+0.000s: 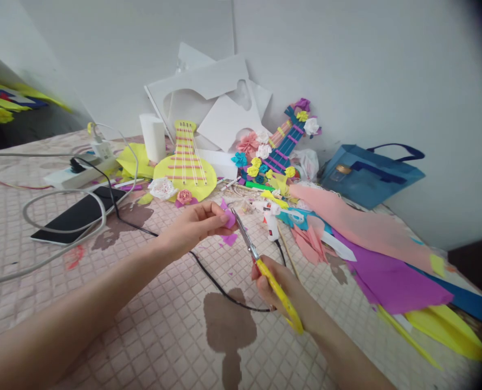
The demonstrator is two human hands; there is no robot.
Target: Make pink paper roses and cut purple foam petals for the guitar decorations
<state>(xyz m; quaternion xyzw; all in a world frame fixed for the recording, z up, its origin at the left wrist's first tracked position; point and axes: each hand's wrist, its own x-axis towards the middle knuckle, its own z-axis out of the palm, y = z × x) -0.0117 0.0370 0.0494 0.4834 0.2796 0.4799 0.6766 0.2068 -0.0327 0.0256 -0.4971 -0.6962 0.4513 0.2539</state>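
Between its thumb and fingers, my left hand [202, 225] pinches a small piece of purple paper [228, 218]. My right hand [275, 281] is closed on the yellow-handled scissors [279, 292], whose metal blades point up and left and reach the edge of the purple paper. Purple scraps [229, 239] lie on the tiled-pattern tabletop just below the paper. Behind my left hand stands a yellow paper guitar [186, 169] with white strings, and a white and a pink paper flower sit at its base.
A white glue gun [271, 219] with a black cord lies beyond the scissors. Coloured paper sheets [391, 271] spread to the right, near a blue bag [371, 173]. At left are a black tablet [78, 214], cables and a power strip [80, 172]. A flower-covered blue guitar [285, 149] leans behind.
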